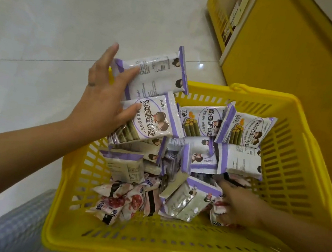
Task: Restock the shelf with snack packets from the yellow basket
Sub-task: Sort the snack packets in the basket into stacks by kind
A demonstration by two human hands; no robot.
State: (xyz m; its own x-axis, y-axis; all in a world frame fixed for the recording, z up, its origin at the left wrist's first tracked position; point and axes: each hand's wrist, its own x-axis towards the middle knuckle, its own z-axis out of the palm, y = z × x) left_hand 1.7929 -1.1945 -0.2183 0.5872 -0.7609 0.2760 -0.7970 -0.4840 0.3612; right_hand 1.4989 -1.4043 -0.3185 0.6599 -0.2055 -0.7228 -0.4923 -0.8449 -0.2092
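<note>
While left fingers [134,72] clasp purple packets [154,113], right fingers [228,187], grip unclear, seemingly probe the basket [143,248].

Your left hand [102,104] wears one thin dark ring [91,83], sitting low on the finger at the hand's left edge. Both of your forearms show bare from wrist to the frame's edge, and your right hand [239,206] is bare as well, slightly blurred. Along the near edge you wear a soft garment [19,224] in a fine blue-and-white check, clearest at near left
</note>
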